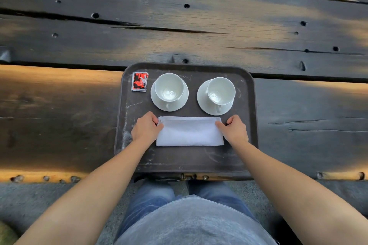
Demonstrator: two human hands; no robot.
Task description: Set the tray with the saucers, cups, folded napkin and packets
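Both forearms come into view bare from the elbow down, no sleeves reaching them, no watch, no bracelet at either wrist. The left hand [146,128] carries no rings, no glove, and the right hand [235,129] is just as plain, fingers unadorned. Down at the bottom edge there's a grey, faintly mottled top [191,223] with a soft, washed look, and under it blue denim jeans [151,197], faded lighter over the thighs with pale crease lines.
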